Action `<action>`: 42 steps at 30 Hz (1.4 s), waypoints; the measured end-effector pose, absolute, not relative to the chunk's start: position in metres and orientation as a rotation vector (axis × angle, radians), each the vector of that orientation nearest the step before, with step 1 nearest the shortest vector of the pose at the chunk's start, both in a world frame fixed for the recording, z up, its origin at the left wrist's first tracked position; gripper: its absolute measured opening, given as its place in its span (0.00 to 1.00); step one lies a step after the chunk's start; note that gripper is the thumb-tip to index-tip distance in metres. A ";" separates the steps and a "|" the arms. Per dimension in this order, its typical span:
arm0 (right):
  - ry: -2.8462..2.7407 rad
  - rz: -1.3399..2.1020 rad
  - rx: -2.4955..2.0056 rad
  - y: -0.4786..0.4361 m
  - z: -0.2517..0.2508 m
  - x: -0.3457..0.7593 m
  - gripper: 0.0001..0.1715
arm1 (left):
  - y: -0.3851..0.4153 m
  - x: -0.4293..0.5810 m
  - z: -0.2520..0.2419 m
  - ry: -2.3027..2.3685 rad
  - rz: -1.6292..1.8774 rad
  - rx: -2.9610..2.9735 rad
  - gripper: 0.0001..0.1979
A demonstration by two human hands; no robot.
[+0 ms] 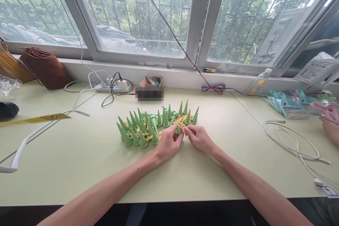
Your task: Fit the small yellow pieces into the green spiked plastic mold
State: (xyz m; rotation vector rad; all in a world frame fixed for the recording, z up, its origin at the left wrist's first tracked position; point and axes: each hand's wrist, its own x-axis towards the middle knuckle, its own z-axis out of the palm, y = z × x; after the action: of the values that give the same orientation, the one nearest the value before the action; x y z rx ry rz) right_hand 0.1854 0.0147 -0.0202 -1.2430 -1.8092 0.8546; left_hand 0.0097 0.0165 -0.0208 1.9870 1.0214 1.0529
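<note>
My left hand (169, 140) is closed around a green plastic cone spike (178, 130), whose tip shows between the thumb and fingers. Just right of it, my right hand (199, 137) pinches a small yellow plastic piece (184, 130) close against the cone. Whether the two parts are joined is too small to tell. Many similar green cones (136, 137) stand upright in a cluster beyond and left of my hands. Loose yellow pieces (182, 119) lie in a pile behind my fingers, with more scattered among the cones.
Behind the cones stands a small cardboard box (150, 82), near a power strip (103, 86) with chargers. White cables (293, 141) and bagged teal plastic items (287, 102) lie at right, where another person's hand (331, 130) holds a pink item. A brown pouch (46, 67) sits at left.
</note>
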 end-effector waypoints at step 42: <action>-1.850 0.785 -1.165 0.015 -0.025 0.185 0.23 | 0.015 0.009 -0.018 1.022 1.023 2.017 0.03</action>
State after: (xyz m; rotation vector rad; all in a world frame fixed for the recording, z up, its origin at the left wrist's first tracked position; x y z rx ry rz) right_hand 0.1851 0.0152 -0.0250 -1.1651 -1.8503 0.7845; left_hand 0.0093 0.0147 -0.0176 2.0168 1.0217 1.0234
